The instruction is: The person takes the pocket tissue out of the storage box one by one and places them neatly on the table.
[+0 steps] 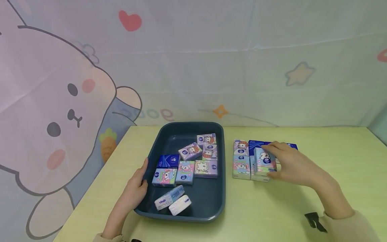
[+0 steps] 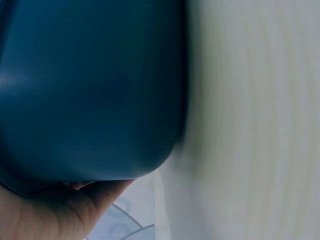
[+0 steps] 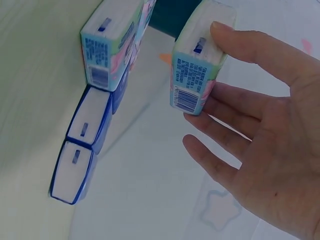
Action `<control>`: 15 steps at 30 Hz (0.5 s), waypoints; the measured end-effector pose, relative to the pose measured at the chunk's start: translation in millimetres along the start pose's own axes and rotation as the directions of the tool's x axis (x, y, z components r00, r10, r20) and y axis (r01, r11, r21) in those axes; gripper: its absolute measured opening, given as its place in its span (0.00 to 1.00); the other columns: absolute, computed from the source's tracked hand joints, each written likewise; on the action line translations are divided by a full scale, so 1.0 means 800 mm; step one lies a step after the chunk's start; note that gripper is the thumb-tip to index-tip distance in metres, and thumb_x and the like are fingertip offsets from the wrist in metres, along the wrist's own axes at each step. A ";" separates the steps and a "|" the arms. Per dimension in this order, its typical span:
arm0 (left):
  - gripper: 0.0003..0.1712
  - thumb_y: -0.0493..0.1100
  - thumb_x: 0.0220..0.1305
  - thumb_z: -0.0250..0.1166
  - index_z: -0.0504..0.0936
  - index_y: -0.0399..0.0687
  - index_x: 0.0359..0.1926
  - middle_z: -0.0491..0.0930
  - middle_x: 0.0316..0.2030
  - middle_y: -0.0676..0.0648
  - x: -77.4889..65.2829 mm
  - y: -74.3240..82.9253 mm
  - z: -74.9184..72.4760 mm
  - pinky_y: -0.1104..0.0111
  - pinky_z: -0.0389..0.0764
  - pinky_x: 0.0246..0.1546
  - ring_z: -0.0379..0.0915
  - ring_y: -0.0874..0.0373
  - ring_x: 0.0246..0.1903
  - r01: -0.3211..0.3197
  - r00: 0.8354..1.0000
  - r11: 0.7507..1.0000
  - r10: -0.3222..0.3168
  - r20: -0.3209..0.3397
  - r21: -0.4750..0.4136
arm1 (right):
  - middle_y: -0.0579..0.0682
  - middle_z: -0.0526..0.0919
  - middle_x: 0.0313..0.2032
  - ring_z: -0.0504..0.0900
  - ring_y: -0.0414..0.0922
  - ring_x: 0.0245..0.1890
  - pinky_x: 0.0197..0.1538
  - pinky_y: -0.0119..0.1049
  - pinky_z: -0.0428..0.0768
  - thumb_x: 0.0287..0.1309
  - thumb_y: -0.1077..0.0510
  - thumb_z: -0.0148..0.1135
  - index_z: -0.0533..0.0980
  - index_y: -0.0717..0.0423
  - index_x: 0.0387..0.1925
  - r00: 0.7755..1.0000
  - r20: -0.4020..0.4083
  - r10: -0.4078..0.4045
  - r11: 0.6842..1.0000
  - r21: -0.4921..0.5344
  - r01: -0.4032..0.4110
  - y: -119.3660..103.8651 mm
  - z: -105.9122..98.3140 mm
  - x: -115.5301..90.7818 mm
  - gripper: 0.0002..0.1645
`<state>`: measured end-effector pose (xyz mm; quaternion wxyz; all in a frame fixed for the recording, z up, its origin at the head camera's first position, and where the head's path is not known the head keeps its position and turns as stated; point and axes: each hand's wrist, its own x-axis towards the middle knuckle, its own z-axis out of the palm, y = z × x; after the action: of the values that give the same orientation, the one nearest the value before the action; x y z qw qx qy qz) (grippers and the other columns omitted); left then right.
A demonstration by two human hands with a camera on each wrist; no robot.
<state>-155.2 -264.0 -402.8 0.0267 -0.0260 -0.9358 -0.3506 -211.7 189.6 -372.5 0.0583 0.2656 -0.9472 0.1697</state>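
My right hand pinches a light blue pocket tissue pack between thumb and fingers, over a group of tissue packs on the table. In the right wrist view the held pack shows its barcode end, apart from the blue-edged packs beside it. My left hand grips the left rim of a dark blue plastic tub. Seen from the left wrist, the fingers lie under the tub's lip. Inside the tub are several tissue packs, including a dark blue one and a white one.
Right of the tub, the grouped packs include a purple one, a pink and blue one and a dark blue one. They stand on a pale yellow-green table. A printed cloth hangs behind.
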 end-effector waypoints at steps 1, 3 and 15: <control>0.38 0.28 0.66 0.43 0.43 0.39 0.75 0.58 0.68 0.29 0.000 0.000 0.000 0.43 0.55 0.68 0.52 0.34 0.70 -0.002 1.000 1.000 0.002 -0.002 0.000 | 0.62 0.73 0.59 0.72 0.61 0.58 0.56 0.59 0.74 0.41 0.50 0.76 0.69 0.63 0.63 1.000 0.002 0.005 1.000 0.003 -0.005 0.002 0.000 0.000 0.47; 0.38 0.28 0.66 0.43 0.43 0.39 0.75 0.58 0.68 0.29 0.000 -0.001 0.000 0.43 0.55 0.68 0.52 0.34 0.70 -0.006 1.000 1.000 0.006 -0.005 0.001 | 0.63 0.73 0.59 0.72 0.61 0.57 0.56 0.59 0.74 0.41 0.50 0.76 0.68 0.63 0.63 1.000 0.011 0.015 1.000 0.004 -0.015 0.007 -0.001 -0.002 0.47; 0.38 0.28 0.66 0.43 0.43 0.40 0.75 0.58 0.68 0.29 0.000 -0.002 0.001 0.43 0.55 0.68 0.52 0.34 0.70 -0.004 1.000 1.000 0.004 -0.003 -0.009 | 0.66 0.71 0.59 0.71 0.64 0.58 0.56 0.62 0.72 0.40 0.48 0.76 0.67 0.65 0.64 0.997 0.052 0.064 0.998 0.018 -0.065 0.040 0.000 -0.010 0.50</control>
<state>-155.7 -265.1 -404.5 0.0285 -0.0274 -0.9341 -0.3549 -221.5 219.5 -383.8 0.0258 0.2396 -0.9548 0.1740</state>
